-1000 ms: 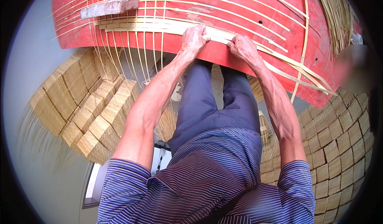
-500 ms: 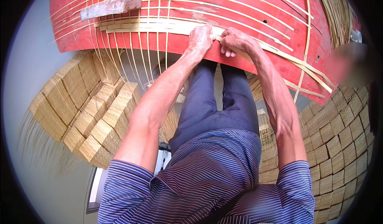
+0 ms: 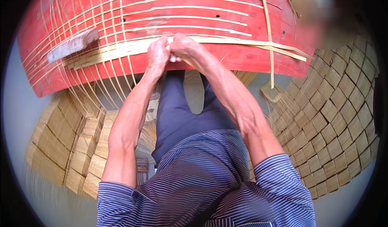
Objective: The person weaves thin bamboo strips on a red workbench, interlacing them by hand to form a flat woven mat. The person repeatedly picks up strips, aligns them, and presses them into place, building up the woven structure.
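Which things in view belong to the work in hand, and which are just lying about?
In use:
- left hand and right hand, at the wide, flat pale strips
- open grid of thin pale strips
- flat red board underneath
- rough whitish oblong block, probably a weight

Apparently lying about:
- tan woven square-faced blocks, stacked both sides

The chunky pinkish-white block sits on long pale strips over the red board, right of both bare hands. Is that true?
Not quite: the head view shows the block left of the left hand and right hand, on long pale strips over the red board.
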### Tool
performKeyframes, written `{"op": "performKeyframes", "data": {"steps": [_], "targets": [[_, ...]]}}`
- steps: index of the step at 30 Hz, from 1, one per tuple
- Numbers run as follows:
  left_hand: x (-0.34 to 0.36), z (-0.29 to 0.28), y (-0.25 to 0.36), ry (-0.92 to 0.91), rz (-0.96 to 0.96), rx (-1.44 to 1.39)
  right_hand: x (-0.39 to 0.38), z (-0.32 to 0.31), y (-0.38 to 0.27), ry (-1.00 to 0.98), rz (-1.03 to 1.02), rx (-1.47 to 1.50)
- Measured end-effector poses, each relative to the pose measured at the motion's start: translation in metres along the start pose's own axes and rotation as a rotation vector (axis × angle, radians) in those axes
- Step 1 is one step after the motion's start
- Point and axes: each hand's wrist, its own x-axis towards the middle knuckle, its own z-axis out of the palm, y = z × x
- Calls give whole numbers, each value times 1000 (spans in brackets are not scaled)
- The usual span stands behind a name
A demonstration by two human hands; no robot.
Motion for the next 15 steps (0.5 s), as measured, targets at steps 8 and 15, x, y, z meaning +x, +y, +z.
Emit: {"op": "performKeyframes", "data": {"steps": [8,15], "targets": [[2,6,1,-24,4,78,-114,-54,67,-216,4,278],[3,4,7,-34,-3,98,-256,-186,206,-105,185,-11]]}}
